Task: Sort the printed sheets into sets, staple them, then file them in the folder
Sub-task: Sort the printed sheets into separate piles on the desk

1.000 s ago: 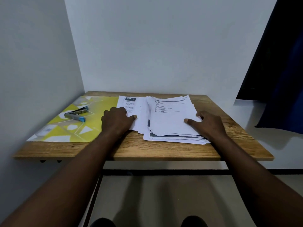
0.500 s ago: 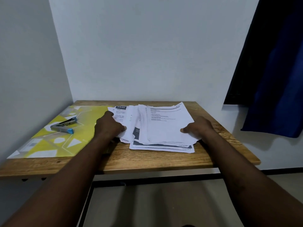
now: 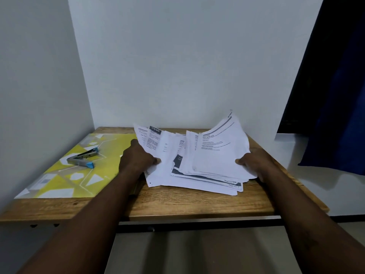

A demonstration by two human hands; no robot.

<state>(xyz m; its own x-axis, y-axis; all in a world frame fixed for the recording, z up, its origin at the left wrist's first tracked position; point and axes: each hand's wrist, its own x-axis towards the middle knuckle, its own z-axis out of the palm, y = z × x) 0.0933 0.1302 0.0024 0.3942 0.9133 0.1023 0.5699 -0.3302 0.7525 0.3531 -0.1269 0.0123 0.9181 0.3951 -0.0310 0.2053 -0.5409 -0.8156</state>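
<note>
L hand (image 3: 138,161) grips the left edge of the sheets (image 3: 207,155), thumb on top, fingers curled under. R hand (image 3: 254,165) does the same on the right edge. The sheets sit btwn both hands as a messy, fanned stack. Far corners curl up off the table (image 3: 197,202), while the bottom pages lie flat near the wrists. Folder (image 3: 65,175), yellow w/ white shapes, lies flat just left of L hand. Stapler (image 3: 83,160) sits on it, further left, apart from the hand. Blue curtain (image 3: 339,95) hangs well right of R hand.
</note>
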